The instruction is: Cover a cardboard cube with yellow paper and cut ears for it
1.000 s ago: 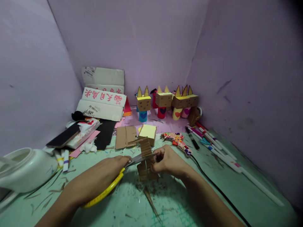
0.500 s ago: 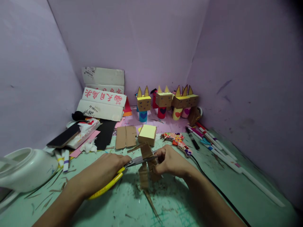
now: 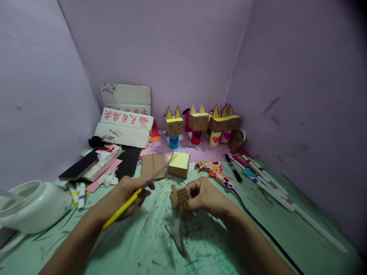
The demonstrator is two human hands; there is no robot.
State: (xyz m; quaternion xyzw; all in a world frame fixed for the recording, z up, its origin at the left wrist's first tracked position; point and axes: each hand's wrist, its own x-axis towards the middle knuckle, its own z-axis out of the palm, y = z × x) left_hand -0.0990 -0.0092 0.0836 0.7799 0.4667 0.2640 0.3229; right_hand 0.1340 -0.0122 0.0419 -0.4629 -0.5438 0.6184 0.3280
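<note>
My left hand (image 3: 126, 198) grips yellow-handled scissors (image 3: 130, 202), their blades pointing up and to the right towards a flat brown cardboard sheet (image 3: 153, 165). My right hand (image 3: 205, 194) pinches a small corrugated cardboard piece (image 3: 179, 198) just above the green cutting mat (image 3: 160, 244). The scissors are apart from the piece, a short way to its left. Thin cardboard offcuts (image 3: 179, 238) lie on the mat below the piece.
A yellow-topped cardboard box (image 3: 179, 164) sits behind my hands. Several eared cardboard figures (image 3: 200, 124) stand at the back wall. Markers (image 3: 258, 172) lie at right, a black cable (image 3: 258, 225) crosses the mat, a white jar (image 3: 31, 206) and a phone (image 3: 80, 166) are at left.
The scissors have come off the cardboard and swung left. The long upright part of the piece is gone; a shorter piece stays in my right hand, and a strip falls to the mat.
</note>
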